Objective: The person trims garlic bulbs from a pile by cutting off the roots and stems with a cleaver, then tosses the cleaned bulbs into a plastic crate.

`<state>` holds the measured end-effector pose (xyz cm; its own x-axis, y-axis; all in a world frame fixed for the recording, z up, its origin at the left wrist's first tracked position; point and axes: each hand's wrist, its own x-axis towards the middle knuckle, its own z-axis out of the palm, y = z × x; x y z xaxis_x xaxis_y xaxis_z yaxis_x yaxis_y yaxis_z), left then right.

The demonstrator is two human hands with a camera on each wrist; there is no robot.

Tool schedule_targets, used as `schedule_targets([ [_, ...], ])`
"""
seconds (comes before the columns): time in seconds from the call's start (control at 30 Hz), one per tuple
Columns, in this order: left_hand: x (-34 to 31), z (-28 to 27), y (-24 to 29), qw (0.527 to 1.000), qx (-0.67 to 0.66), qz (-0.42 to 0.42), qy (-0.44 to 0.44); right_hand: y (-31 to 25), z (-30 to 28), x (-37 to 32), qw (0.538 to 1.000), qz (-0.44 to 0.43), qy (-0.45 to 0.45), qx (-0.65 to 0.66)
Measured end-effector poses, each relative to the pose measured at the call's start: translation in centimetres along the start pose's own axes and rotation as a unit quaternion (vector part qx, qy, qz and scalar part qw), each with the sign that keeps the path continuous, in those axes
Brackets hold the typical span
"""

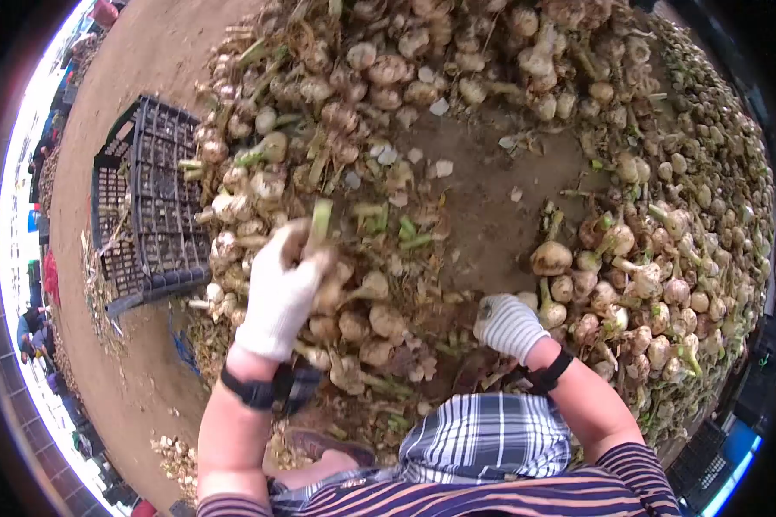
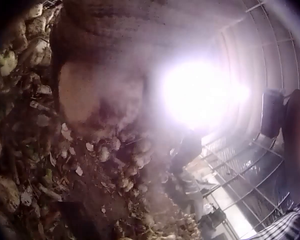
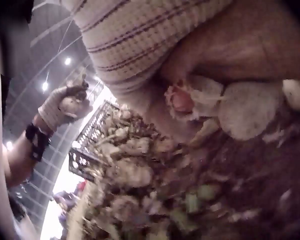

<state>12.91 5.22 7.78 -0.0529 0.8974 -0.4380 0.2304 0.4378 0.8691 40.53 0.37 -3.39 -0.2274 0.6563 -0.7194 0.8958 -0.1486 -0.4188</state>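
Note:
My left hand, in a white knit glove, grips a garlic bulb with a short cut green stem standing up between thumb and fingers. That bulb shows pale in the right wrist view. In a striped glove, my right hand is low over the ground beside the right-hand garlic heap, its fingers bent downward. The right wrist view shows a fingertip through a frayed glove end, near a loose bulb. I cannot tell whether the right hand holds anything. Glare and blur wash out the left wrist view.
A black plastic crate lies tipped at the left of the garlic. A large garlic pile spreads ahead, and trimmed stems litter the bare dirt between the heaps. A shoe is close below the left hand.

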Motion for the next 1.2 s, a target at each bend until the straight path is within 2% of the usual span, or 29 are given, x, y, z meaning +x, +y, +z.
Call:
schedule_targets([
  [0.03, -0.1, 1.2, 0.5, 0.995, -0.079, 0.025, -0.055, 0.0, 0.8, -0.3, 0.995, 0.015, -0.008, 0.102],
  [0.07, 0.0, 3.5, 2.3, 0.979, -0.155, 0.066, -0.111, 1.7, 2.4, 0.0, 0.995, 0.01, -0.004, 0.102],
  [0.1, -0.6, 5.2, 3.8, 0.947, -0.217, 0.064, -0.229, -0.4, 4.9, 7.9, 0.991, -0.09, 0.07, 0.072],
  [0.13, -1.2, 6.3, 4.9, 0.896, -0.278, 0.057, -0.341, 1.7, 8.0, 9.9, 0.972, -0.188, 0.139, 0.04],
  [0.17, -1.3, 6.6, 5.6, 0.903, -0.242, 0.082, -0.346, 1.3, 5.9, 5.5, 0.937, -0.282, 0.207, 0.008],
  [0.2, -0.4, 6.5, 4.7, 0.902, -0.242, 0.082, -0.348, 0.7, 2.6, 2.3, 0.973, -0.005, 0.041, 0.228],
  [0.23, 1.5, 6.2, 2.4, 0.963, 0.054, 0.084, -0.249, 2.1, 3.2, 2.8, 0.949, -0.006, 0.06, 0.31],
  [0.27, 3.2, 6.2, -0.1, 0.928, 0.343, 0.079, -0.123, 3.8, 4.1, 3.5, 0.917, -0.007, 0.078, 0.39],
  [0.33, 5.0, 6.6, -5.4, 0.754, 0.624, -0.11, -0.171, 5.3, 5.0, 4.4, 0.889, 0.025, 0.083, 0.449],
  [0.37, 4.7, 6.3, -8.3, 0.735, 0.649, -0.074, -0.182, 5.7, 5.3, 4.4, 0.857, 0.056, 0.088, 0.504],
  [0.4, 4.1, 5.9, -9.2, 0.715, 0.671, -0.035, -0.192, 4.3, 4.4, 3.3, 0.857, 0.057, 0.088, 0.504],
  [0.43, 4.3, 5.7, -9.7, 0.715, 0.671, -0.032, -0.192, 2.8, 3.2, 1.9, 0.917, 0.019, 0.13, 0.377],
  [0.47, 4.3, 5.7, -8.9, 0.732, 0.652, -0.044, -0.192, 1.9, 2.3, 0.9, 0.955, -0.017, 0.17, 0.241],
  [0.53, 3.8, 5.1, -6.7, 0.781, 0.599, -0.043, -0.17, 2.6, 2.2, 1.3, 0.969, -0.002, 0.15, 0.199],
  [0.6, 3.0, 3.9, -8.2, 0.844, 0.521, 0.097, -0.088, 0.5, -0.5, -1.0, 0.98, -0.07, 0.143, 0.121],
  [0.63, 2.2, 4.1, -8.4, 0.844, 0.52, 0.096, -0.088, -0.7, -1.7, -1.8, 0.978, -0.103, 0.171, 0.062],
  [0.67, 1.6, 4.3, -8.3, 0.956, 0.273, 0.08, -0.078, -1.5, -2.3, -2.2, 0.978, -0.104, 0.171, 0.062],
  [0.7, 1.0, 4.3, -8.3, 0.996, 0.005, 0.059, -0.061, -2.1, -2.8, -2.4, 0.98, -0.131, 0.149, 0.004],
  [0.73, 0.9, 4.1, -8.9, 0.997, 0.006, 0.059, -0.058, -2.8, -3.2, -2.7, 0.978, -0.157, 0.126, -0.054],
  [0.8, 0.8, 3.8, -8.7, 0.976, 0.055, 0.112, -0.177, -3.8, -3.5, -3.0, 0.971, -0.181, 0.138, -0.071],
  [0.87, 0.0, 3.9, -8.2, 0.975, 0.054, 0.072, -0.203, -4.3, -3.5, -3.1, 0.958, -0.222, 0.155, -0.09],
  [0.93, -0.3, 4.6, -8.0, 0.979, -0.125, -0.052, -0.155, -4.8, -3.5, -3.2, 0.958, -0.226, 0.154, -0.086],
  [0.97, -0.9, 5.0, -7.4, 0.988, -0.013, 0.088, -0.129, -5.1, -3.3, -3.1, 0.955, -0.242, 0.151, -0.085],
  [1.0, -1.1, 5.5, -7.7, 0.988, -0.013, 0.088, -0.129, -5.4, -3.2, -3.1, 0.951, -0.258, 0.149, -0.084],
  [1.03, -1.3, 5.9, -8.1, 0.968, -0.209, 0.023, -0.137, -5.8, -3.1, -3.0, 0.952, -0.262, 0.139, -0.078],
  [1.07, -1.5, 6.3, -8.3, 0.907, -0.396, -0.042, -0.139, -6.1, -3.0, -3.0, 0.952, -0.262, 0.139, -0.079],
  [1.1, -1.9, 6.6, -7.4, 0.902, -0.398, -0.116, -0.118, -6.4, -2.9, -3.1, 0.949, -0.275, 0.141, -0.066],
  [1.13, -1.9, 6.6, -8.3, 0.902, -0.398, -0.117, -0.117, -6.7, -2.8, -3.1, 0.945, -0.289, 0.143, -0.052],
  [1.2, -2.2, 6.8, -10.8, 0.797, -0.558, -0.074, -0.216, -6.6, -2.3, -2.6, 0.942, -0.294, 0.154, -0.053],
])
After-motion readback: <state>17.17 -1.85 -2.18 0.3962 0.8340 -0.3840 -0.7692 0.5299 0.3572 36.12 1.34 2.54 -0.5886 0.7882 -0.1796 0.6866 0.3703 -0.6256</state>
